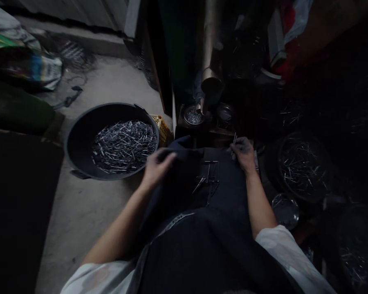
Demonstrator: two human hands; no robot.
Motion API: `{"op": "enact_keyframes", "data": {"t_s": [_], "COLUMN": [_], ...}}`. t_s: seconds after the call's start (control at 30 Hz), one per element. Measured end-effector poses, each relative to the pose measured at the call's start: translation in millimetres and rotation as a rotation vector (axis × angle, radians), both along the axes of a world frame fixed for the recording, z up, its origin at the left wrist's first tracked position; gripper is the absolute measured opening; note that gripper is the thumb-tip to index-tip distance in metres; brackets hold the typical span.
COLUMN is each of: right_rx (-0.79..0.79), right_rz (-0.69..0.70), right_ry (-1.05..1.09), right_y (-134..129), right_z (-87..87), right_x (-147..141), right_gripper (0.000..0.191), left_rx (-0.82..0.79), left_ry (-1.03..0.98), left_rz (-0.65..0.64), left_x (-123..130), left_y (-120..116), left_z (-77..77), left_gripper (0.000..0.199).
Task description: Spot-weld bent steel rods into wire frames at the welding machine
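My right hand [243,153] is closed in a pinch on thin metal rods [234,143], which stick up past its fingertips. My left hand [158,165], smeared by motion, is at the right rim of a large dark basin [79,122]; its thumb stands apart from its fingers and I see nothing held. A heap of thin metal rods [125,145] lies in the basin. Between my hands, several loose rods [209,177] rest on the dark apron [187,192] over my lap. Whether my left hand touches the rim is unclear.
Ahead stands a dark machine with a metal tube [211,61] above a small dish of metal pieces [194,116]. To the right are a dark bowl of rods [303,163] and a small round dish [285,210]. A yellow crate [162,128] sits behind the basin.
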State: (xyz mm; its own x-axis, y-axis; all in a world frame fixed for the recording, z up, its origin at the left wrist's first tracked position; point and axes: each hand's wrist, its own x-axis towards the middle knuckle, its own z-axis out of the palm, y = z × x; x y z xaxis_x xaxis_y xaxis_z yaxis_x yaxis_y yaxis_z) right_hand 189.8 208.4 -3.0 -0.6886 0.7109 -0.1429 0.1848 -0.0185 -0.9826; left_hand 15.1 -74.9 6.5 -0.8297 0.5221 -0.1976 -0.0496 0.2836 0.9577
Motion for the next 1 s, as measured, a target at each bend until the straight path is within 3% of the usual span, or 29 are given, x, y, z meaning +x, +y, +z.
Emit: {"op": "enact_keyframes", "data": {"t_s": [0.03,0.1,0.17,0.27,0.4,0.53,0.63,0.73,0.87,0.93,1.0], "right_rx": [-0.005,0.0,0.012,0.021,0.041,0.044,0.056,0.077,0.132,0.18,0.278], "right_rz": [-0.002,0.0,0.013,0.037,0.065,0.069,0.06,0.072,0.152,0.271,0.441], "right_ry": [0.007,0.021,0.026,0.027,0.025,0.042,0.04,0.019,0.032,0.061,0.102], "right_y": [-0.8,-2.8,-4.6,-5.5,-3.6,-1.9,-1.0,-2.0,-15.3,-28.0,-41.7], "right_z": [0.4,1.4,2.1,1.3,-1.1,-0.4,2.2,6.0,13.2,18.3,23.9], "right_x": [-2.5,-5.6,-6.4,-4.9,-1.7,1.9,4.5,5.7,5.1,3.0,-1.4], "right_gripper": [0.046,0.045,0.044,0.044,0.041,0.035,0.034,0.033,0.025,0.021,0.029], "left_rx": [-0.077,-0.334,-0.614,-0.744,-0.772,-0.739,-0.692,-0.736,-0.674,-0.545,-0.437], "left_ry": [0.101,0.284,0.413,0.422,0.391,0.418,0.463,0.464,0.432,0.412,0.38], "left_rz": [-0.257,-0.597,-0.762,-0.819,-0.803,-0.757,-0.616,-0.426,-0.162,-0.079,-0.046], "left_x": [21.1,56.1,78.3,92.2,95.9,96.0,88.5,69.7,39.1,28.1,21.6], "left_y": [11.7,36.9,59.6,83.3,96.6,89.1,67.1,37.0,5.6,1.0,4.4], "left_z": [-0.2,-5.2,-15.6,-33.8,-41.4,-19.6,4.1,17.9,16.6,13.1,10.5], "left_gripper": [0.025,0.028,0.029,0.029,0.027,0.027,0.022,0.017,0.007,0.007,0.012]}}
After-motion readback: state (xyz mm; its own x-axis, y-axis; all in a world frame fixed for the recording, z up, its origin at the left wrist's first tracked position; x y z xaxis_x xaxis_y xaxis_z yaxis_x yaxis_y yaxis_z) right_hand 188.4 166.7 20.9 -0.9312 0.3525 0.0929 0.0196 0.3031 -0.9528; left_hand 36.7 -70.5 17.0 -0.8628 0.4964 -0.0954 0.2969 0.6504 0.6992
